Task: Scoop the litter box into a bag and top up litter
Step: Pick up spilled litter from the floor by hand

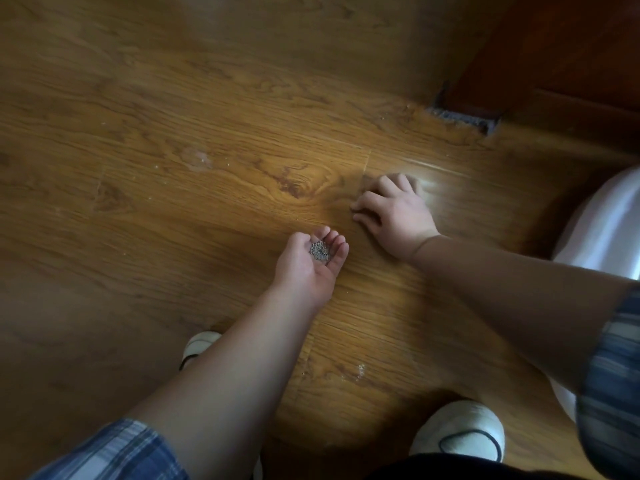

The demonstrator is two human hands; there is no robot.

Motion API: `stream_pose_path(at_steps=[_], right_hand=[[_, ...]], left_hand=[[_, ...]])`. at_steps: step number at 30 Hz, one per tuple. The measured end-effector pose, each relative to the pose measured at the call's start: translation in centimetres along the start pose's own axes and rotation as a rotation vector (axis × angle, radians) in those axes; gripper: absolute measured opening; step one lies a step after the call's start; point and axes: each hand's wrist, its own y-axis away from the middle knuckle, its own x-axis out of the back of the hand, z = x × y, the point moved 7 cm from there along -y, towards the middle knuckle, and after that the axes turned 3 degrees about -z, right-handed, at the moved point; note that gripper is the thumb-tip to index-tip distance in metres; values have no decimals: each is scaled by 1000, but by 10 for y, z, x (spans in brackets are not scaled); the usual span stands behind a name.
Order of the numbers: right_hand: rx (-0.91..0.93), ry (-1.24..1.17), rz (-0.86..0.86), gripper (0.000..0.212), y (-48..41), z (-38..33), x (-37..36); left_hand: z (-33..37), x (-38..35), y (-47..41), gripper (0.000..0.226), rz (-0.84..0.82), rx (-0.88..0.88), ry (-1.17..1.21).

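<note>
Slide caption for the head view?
Left hand cups grey litter grains palm-up; right hand sets bent fingers on the wood floor.

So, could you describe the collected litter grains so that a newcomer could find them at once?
Over the wooden floor, find the left hand, lying palm up near mid-frame. The grey grains sit cupped in it. The right hand beside it faces down, showing none.
</note>
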Motion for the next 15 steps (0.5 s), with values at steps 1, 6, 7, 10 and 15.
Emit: stream_pose_path(at_steps=[1, 6, 7, 10, 15], right_hand=[[2, 22, -1, 14, -3, -1, 0], [121, 120, -13, 14, -11, -13, 1], [145, 158, -19, 13, -12, -15, 1], [161, 272, -39, 11, -22, -15, -2], [-143, 306, -100, 12, -51, 1, 25]], left_hand=[[0, 0, 0, 27, 4, 0, -4], [0, -3, -4, 28, 7, 1, -13], [0, -4, -5, 28, 10, 0, -13], [1, -9, -11, 28, 7, 11, -13], [8, -29, -12, 28, -14, 37, 23]])
